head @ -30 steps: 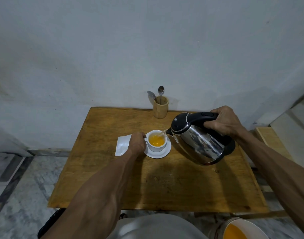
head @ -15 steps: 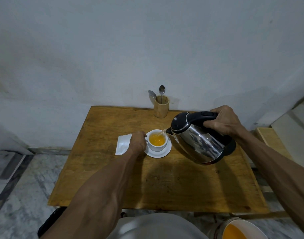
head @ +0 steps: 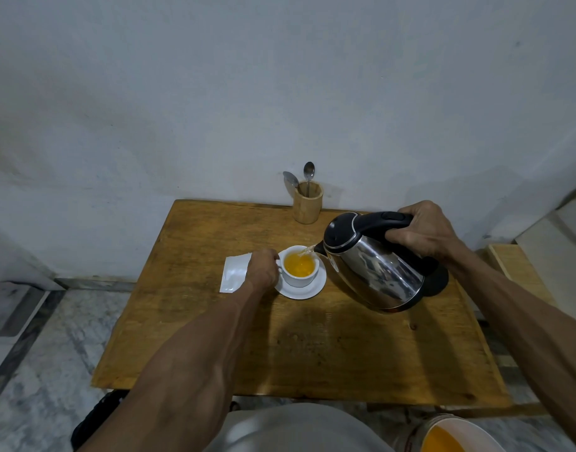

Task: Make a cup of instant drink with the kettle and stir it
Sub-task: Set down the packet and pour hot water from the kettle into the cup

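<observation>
Nearest to me, at the lower right edge, a white bucket [head: 456, 435] holds orange liquid; its part in the task I cannot tell. Beyond it lies the wooden bench [head: 312, 347], bare along its near half.

At mid-bench, my left hand [head: 262, 269] has its grip clenched at the handle side of the white cup [head: 299, 278], steadying it; the handle itself is hidden by the fingers. The cup stands on a white saucer [head: 308, 290] and holds a clear orange drink, filled a little short of the rim. A white sachet [head: 234, 274] lies flat just beside that hand, partly under it.

My right hand [head: 423, 233] is grasping the black handle of the steel kettle [head: 374, 275], which is tilted with its spout over the cup's rim; a thin stream of water [head: 308, 250] falls into the drink. The black kettle base [head: 438, 282] shows behind it.

Risk, as I judge it: pouring on would overflow the cup into the saucer; a steeper tilt could splash hot water on the left hand.

Farthest, by the wall, a wooden holder [head: 308, 203] keeps two spoons [head: 309, 172] for stirring, not yet taken.
</observation>
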